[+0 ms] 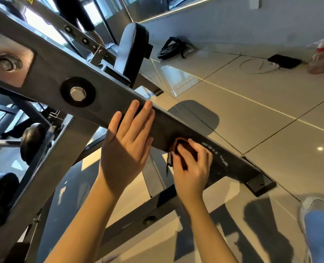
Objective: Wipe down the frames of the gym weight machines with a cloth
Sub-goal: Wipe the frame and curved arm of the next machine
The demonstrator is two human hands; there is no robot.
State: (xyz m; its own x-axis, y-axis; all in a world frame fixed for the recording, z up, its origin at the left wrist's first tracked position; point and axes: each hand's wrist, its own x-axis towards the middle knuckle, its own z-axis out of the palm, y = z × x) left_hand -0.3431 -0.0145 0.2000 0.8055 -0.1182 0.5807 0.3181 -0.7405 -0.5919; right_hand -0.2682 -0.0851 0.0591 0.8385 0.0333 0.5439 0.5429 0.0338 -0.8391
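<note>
Cloth (pixel 184 149) bunched in our right hand (pixel 191 168), fingers curled round it, pressed on the sloping frame bar (pixel 49 76). Left hand (pixel 127 141) flat, fingers straight, higher up the bar. Bar runs down-right to its foot (pixel 260 184); right hand nearer, we'd likely wipe that way

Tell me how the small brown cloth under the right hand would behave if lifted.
The small brown cloth is bunched under the right hand, so it is probably floppy and would droop when lifted. It likely weighs little, as one hand covers it. Pushed along the grey metal beam, it should slide.
</note>
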